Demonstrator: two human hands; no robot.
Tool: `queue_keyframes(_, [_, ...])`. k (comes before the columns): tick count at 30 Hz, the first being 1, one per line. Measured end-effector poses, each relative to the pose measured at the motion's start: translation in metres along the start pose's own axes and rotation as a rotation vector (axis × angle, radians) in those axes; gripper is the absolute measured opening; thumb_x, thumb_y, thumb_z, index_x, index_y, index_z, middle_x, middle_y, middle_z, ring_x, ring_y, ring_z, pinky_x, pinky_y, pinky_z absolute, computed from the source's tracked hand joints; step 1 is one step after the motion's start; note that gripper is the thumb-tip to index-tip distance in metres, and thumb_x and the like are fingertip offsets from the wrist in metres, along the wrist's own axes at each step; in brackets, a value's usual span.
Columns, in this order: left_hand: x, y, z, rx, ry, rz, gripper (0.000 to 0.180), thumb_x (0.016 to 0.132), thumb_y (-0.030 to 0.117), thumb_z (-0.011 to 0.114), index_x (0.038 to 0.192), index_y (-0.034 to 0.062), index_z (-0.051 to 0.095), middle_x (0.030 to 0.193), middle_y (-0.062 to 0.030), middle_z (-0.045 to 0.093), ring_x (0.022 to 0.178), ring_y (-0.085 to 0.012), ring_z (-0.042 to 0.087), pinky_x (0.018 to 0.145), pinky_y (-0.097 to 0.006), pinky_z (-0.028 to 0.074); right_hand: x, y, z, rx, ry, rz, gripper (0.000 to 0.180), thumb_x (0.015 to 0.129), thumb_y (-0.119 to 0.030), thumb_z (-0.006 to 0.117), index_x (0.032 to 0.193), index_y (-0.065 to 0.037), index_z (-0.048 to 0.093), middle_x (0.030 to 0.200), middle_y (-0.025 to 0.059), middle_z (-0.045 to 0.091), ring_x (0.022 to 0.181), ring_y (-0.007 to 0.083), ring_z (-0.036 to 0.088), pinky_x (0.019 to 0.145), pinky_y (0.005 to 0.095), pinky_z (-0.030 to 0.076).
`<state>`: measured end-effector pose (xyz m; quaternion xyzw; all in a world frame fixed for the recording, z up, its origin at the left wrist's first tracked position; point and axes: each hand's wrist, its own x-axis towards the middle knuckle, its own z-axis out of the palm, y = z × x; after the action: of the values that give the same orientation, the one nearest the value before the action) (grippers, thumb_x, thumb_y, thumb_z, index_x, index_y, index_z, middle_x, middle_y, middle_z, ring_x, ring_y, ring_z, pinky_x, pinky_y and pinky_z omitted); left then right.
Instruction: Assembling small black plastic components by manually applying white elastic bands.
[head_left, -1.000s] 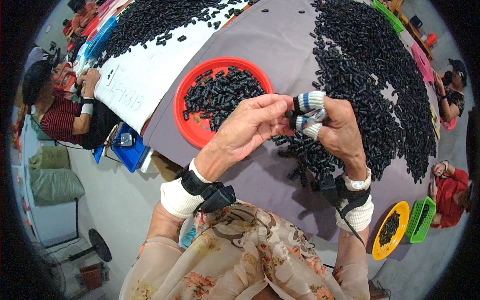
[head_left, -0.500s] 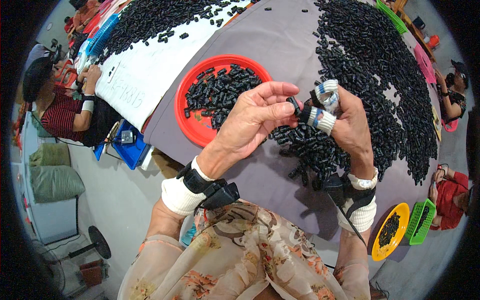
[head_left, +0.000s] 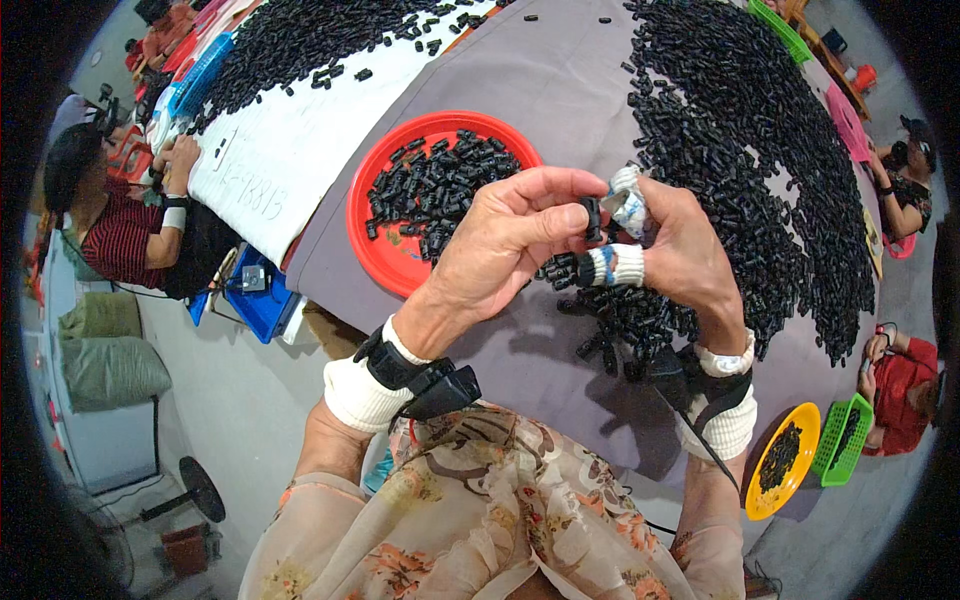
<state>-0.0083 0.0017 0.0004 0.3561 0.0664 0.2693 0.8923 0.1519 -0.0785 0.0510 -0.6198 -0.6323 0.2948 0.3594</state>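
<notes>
My left hand [head_left: 490,235] is closed in a pinch. Between its thumb and fingertips stands a small black cylindrical plastic part [head_left: 592,217]. Facing it, my right hand [head_left: 690,240] wears knitted finger covers, white with blue bands. Its covered index finger [head_left: 628,203] is bent against or very close to the part. The covered thumb [head_left: 612,266], dark at the tip, is held lower and apart from the index. The other right fingers are largely hidden. Left of my hands, a round red tray [head_left: 372,250] holds many similar black parts.
A large heap of black parts [head_left: 740,200] spreads over the grey cloth [head_left: 530,70] at right. Another pile [head_left: 290,50] lies on white cloth. A yellow plate [head_left: 800,420] and green basket [head_left: 855,410] stand right. People sit at both sides, one in a striped shirt [head_left: 125,235].
My right thumb has dropped away from the part, and the index finger has curled in toward it. The left hand keeps its pinch, and the part looks more upright.
</notes>
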Motion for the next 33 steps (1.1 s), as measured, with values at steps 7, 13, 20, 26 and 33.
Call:
queue_keyframes(7, [0.001,-0.002,0.006,0.039,0.031,0.052,0.026,0.084,0.006,0.056,0.107,-0.0037,0.054,0.098,-0.0095,0.06,0.087,-0.0142,0.058,0.079,-0.028,0.049,0.005,-0.004,0.0,-0.096,0.005,-0.021,0.032,0.06,-0.021,0.074,0.076,0.0,0.056,0.06,0.01,0.058,0.052,0.0182,0.055,0.051,0.0311,0.042])
queue_keyframes(13, [0.002,-0.002,0.006,0.019,0.028,0.039,0.025,0.085,0.006,0.056,0.107,-0.0039,0.054,0.099,-0.0104,0.06,0.088,-0.0151,0.058,0.08,-0.029,0.049,0.005,0.0,0.001,-0.102,0.01,-0.034,0.032,0.061,-0.022,0.074,0.075,0.0,0.056,0.059,0.012,0.057,0.051,0.0203,0.055,0.05,0.0322,0.042])
queue_keyframes(20, [0.002,-0.002,0.004,-0.004,0.018,0.023,0.024,0.085,0.006,0.055,0.107,-0.0042,0.055,0.099,-0.0109,0.06,0.089,-0.0158,0.059,0.079,-0.028,0.049,0.004,0.004,0.005,-0.057,0.007,-0.043,0.031,0.064,-0.022,0.072,0.075,0.001,0.056,0.059,0.0114,0.057,0.049,0.0187,0.053,0.049,0.0324,0.041])
queue_keyframes(26, [0.003,-0.002,0.007,0.025,0.042,0.007,0.023,0.084,0.005,0.056,0.105,-0.0048,0.056,0.097,-0.0099,0.06,0.087,-0.0138,0.058,0.078,-0.025,0.049,0.002,0.005,0.004,-0.029,0.005,-0.08,0.029,0.067,-0.023,0.071,0.077,0.001,0.056,0.056,0.01,0.055,0.048,0.0169,0.049,0.048,0.0318,0.041])
queue_keyframes(33, [0.002,-0.002,0.011,0.047,0.064,0.017,0.025,0.082,0.006,0.059,0.105,-0.0037,0.056,0.093,-0.0071,0.061,0.08,-0.0101,0.058,0.071,-0.022,0.048,0.001,0.009,0.006,-0.024,-0.002,-0.095,0.027,0.069,-0.021,0.069,0.08,0.0,0.057,0.055,0.012,0.052,0.046,0.0166,0.046,0.047,0.0316,0.039])
